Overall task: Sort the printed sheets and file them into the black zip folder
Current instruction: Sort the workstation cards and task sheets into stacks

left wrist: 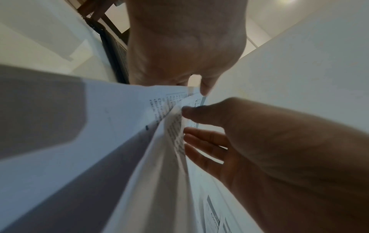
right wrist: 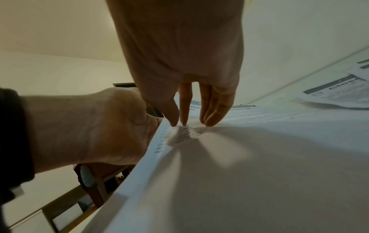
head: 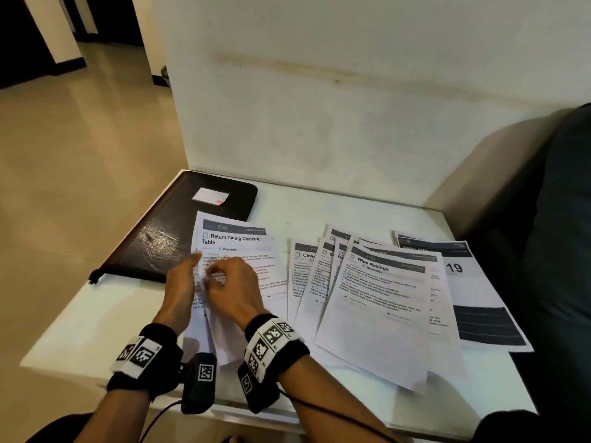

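The black zip folder (head: 179,231) lies closed at the table's far left, a white label on its cover. Both hands hold a small stack of printed sheets (head: 236,241) in front of it, with "Return Dining Chairs to Table" on top. My left hand (head: 188,273) grips the stack's left edge, thumb (left wrist: 205,89) on top, its fingers hidden beneath. My right hand (head: 220,278) pinches a lifted, puckered sheet (right wrist: 189,134), with the thumb (left wrist: 191,112) on one side and the fingers (left wrist: 201,141) on the other. Several more sheets (head: 377,302) are fanned out to the right, "Wipe Railings" uppermost.
The small white table (head: 96,321) stands against a wall (head: 351,107). A sheet marked "19" (head: 463,282) lies at the far right of the fan, beside a dark upholstered seat (head: 563,251). Tiled floor (head: 80,155) opens to the left.
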